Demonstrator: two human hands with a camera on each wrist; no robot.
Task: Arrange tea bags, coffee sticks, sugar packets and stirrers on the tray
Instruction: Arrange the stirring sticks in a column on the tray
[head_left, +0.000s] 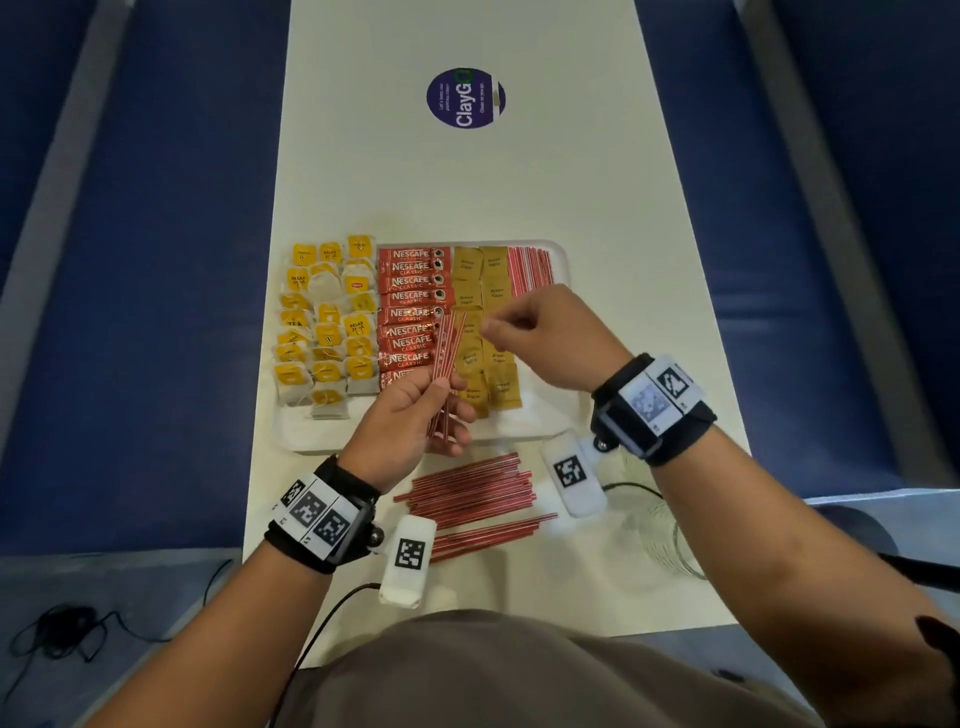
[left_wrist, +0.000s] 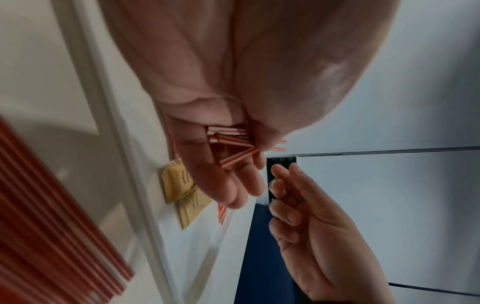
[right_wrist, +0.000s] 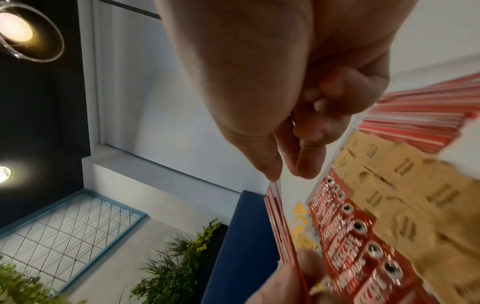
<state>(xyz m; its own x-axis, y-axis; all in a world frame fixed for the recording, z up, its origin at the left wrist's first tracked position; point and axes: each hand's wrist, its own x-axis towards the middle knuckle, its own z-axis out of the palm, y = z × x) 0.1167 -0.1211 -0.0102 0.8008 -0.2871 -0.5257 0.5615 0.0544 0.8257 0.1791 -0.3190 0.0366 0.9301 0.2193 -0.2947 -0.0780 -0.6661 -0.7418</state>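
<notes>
My left hand (head_left: 447, 405) grips a small bunch of red-and-white stirrers (head_left: 445, 358) upright over the white tray (head_left: 550, 410); their lower ends (left_wrist: 233, 139) show in its curled fingers. Just right of the bunch's tips, my right hand (head_left: 493, 327) has thumb and forefinger pinched together (right_wrist: 288, 170), and a thin stirrer seems to run back between them. The tray holds yellow tea bags (head_left: 327, 327) at the left, then red coffee sticks (head_left: 410, 312), brown sugar packets (head_left: 493, 291) and laid stirrers (head_left: 530, 267) at the far right.
A pile of loose stirrers (head_left: 467, 488) lies on the table between the tray and me. A clear glass jar (head_left: 670, 535) stands at the near right by the table edge. A round purple sticker (head_left: 465, 98) marks the far tabletop. Blue seats flank the table.
</notes>
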